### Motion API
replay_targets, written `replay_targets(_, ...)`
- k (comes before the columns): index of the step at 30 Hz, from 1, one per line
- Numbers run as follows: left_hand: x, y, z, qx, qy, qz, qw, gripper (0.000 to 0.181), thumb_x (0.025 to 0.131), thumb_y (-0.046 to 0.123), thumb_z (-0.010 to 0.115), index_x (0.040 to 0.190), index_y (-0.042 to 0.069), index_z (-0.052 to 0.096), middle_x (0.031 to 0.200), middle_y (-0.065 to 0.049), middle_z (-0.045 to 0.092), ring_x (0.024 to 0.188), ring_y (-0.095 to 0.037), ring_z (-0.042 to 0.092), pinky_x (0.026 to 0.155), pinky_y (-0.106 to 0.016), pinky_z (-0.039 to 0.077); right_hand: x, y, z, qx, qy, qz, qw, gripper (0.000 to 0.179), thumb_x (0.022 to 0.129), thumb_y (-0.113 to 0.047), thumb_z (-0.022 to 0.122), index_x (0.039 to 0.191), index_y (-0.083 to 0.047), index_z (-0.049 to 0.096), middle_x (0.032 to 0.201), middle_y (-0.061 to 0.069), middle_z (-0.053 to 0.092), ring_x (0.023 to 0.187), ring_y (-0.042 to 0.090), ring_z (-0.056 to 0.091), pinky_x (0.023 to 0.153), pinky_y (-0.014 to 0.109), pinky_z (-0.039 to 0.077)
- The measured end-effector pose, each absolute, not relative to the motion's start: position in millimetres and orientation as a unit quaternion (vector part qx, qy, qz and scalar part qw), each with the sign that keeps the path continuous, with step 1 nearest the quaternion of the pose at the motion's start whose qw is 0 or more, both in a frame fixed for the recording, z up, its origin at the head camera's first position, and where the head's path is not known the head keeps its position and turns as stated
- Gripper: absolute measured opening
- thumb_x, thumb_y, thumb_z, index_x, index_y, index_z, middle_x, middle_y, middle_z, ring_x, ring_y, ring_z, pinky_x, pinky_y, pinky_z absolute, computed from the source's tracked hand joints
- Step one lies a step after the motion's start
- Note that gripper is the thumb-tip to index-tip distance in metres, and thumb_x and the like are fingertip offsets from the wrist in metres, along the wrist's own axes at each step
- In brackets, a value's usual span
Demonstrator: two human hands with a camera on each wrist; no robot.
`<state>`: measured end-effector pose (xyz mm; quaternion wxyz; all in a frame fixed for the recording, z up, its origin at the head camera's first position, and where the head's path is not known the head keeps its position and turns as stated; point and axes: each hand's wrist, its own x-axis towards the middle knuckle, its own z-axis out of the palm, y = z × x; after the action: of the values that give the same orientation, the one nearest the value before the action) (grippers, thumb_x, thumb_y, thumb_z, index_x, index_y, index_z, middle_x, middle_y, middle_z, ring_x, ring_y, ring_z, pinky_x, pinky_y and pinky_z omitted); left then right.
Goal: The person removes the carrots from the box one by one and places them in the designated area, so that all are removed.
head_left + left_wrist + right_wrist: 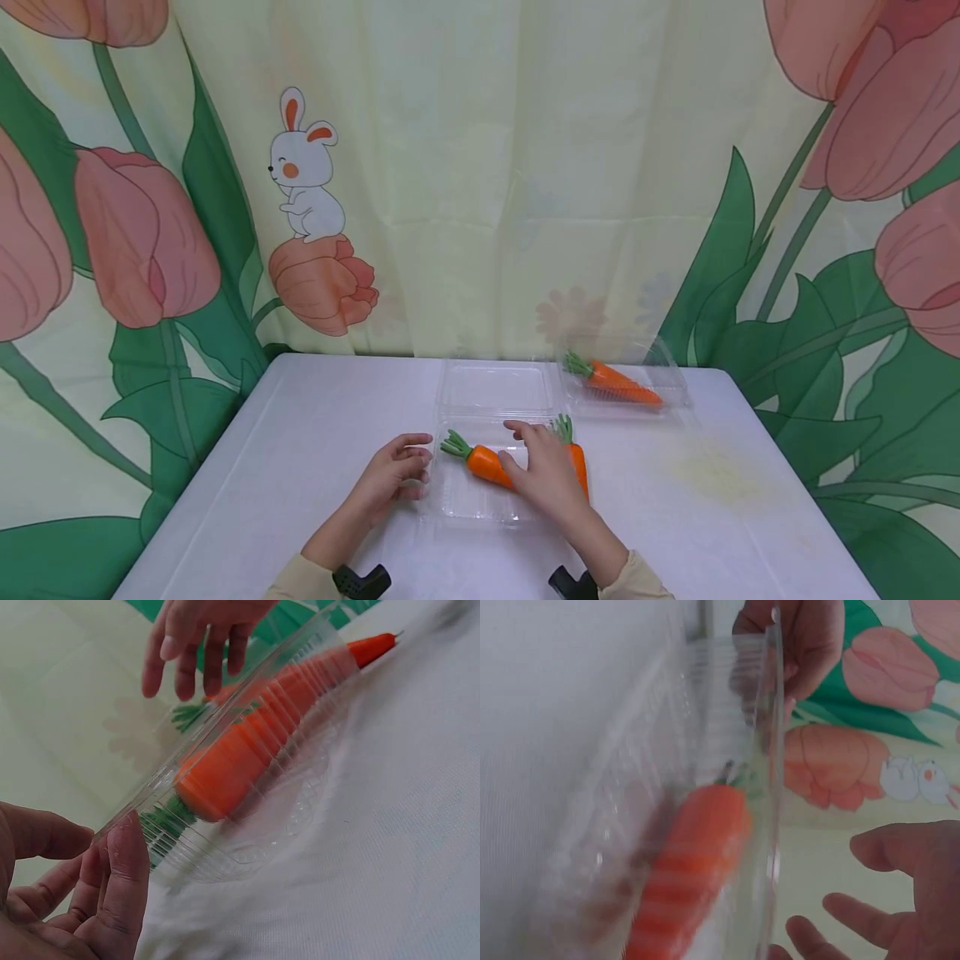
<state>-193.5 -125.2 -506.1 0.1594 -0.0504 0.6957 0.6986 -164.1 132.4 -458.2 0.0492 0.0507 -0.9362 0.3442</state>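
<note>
A clear plastic clamshell box [457, 500] lies with its lid raised back and a carrot [487, 465] with green leafy top inside. My left hand [397, 475] is at the box's left side; in the left wrist view, its thumb and fingers [124, 855] pinch the rim at a corner. Over the box's right part hovers my right hand [551, 475], fingers spread and holding nothing. It hides the lower part of the carrot in the head view. A second carrot [579, 467] is at the box's right side, partly behind the right hand.
At the back right of the white table [712, 517] stands another clear plastic box [675, 392] holding a carrot [618, 385]. The open lid [495, 387] of the near box lies beside it. A curtain [465, 167] printed with tulips and a rabbit hangs behind the table.
</note>
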Motion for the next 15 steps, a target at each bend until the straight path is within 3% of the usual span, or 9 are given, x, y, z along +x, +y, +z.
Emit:
replay_targets(9, -194.5, -121.9, -504.5, -0.048, 0.703, 0.69, 0.164, 0.045, 0.1, 0.014, 0.065, 0.142, 0.005, 0.053, 0.113, -0.013, 0.066, 0.08, -0.018, 0.064, 0.065, -0.028, 0.059, -163.8, 113.4, -471.4, 0.084, -0.937, 0.337, -0.018, 0.037, 0.098, -0.026, 0.068, 0.132, -0.011, 0.066, 0.123, 0.014, 0.064, 0.108, 0.032, 0.062, 0.096, 0.056, 0.052)
replay_targets(15, -196.4, -119.0, -505.6, -0.045, 0.702, 0.691, 0.166, 0.045, 0.1, 0.014, 0.064, 0.142, 0.005, 0.052, 0.113, -0.014, 0.066, 0.08, -0.018, 0.064, 0.065, -0.028, 0.06, -165.4, 107.6, -474.1, 0.071, -0.943, 0.326, -0.018, 0.038, 0.096, -0.03, 0.071, 0.13, -0.013, 0.068, 0.121, 0.013, 0.063, 0.108, 0.032, 0.059, 0.094, 0.059, 0.047)
